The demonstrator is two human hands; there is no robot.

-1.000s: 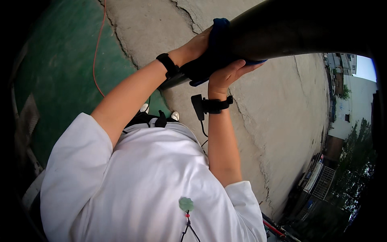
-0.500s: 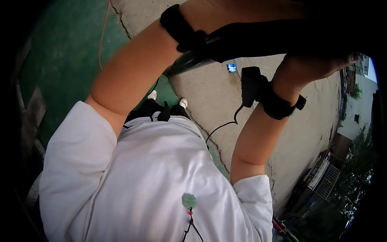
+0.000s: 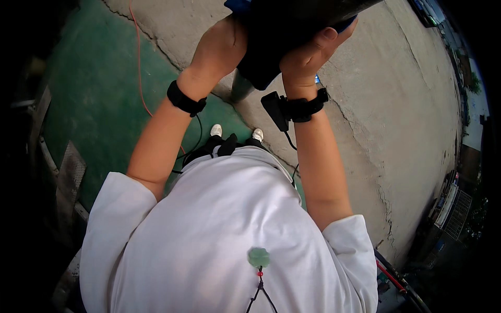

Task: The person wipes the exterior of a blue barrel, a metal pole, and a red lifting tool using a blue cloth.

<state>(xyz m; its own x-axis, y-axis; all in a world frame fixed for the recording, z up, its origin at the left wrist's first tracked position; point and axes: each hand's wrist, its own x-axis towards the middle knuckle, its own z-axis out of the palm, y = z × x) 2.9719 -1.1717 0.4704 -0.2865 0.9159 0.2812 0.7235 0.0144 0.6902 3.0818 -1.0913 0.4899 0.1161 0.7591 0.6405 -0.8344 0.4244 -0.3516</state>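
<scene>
Both hands are raised at the top of the head view, on either side of a dark, cloth-like piece with blue edges (image 3: 261, 57). My left hand (image 3: 222, 47) presses against its left side, its fingers curling out of sight behind it. On the other side, my right hand (image 3: 310, 55) is closed on the piece, thumb bent. A dark rounded body (image 3: 339, 6) extends above the cloth to the upper right. Below the cloth shows a smooth grey cylinder (image 3: 241, 87). Deep shadow hides most detail between my hands.
Green flooring (image 3: 99, 104) meets cracked concrete (image 3: 386, 120) beneath me. A red cord (image 3: 138, 73) runs along the green part. Black straps circle both wrists, the right one carrying a small black box (image 3: 275, 109) with a cable. A metal rack (image 3: 458, 214) stands far right.
Both hands have come down and leftward, nearer my body's middle. The left hand, formerly lost in darkness, now shows beside the cloth. The dark piece has swung from slanting sideways to hanging between my hands.
</scene>
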